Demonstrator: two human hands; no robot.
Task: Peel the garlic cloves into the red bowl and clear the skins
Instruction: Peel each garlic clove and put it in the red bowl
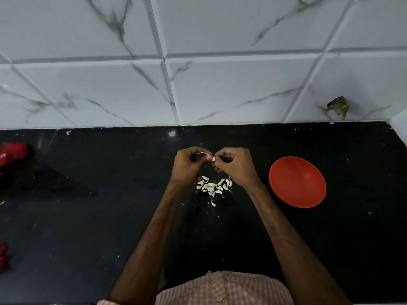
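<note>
Both hands meet above the black counter (110, 216). My left hand (189, 166) and my right hand (234, 166) pinch one small garlic clove (213, 158) between their fingertips. A thin strip of white skin (203, 153) curls off it toward the left hand. Just below the hands lies a small heap of pale garlic cloves and skins (213, 188) on the counter. The red bowl (297, 182) stands to the right of my right hand, apart from it, and looks empty.
A marbled white tile wall (198, 62) rises behind the counter, with a dark broken patch (338, 106) at the right. Red cloth (13, 154) lies at the left edge, more red (3, 256) lower down. White specks dot the counter.
</note>
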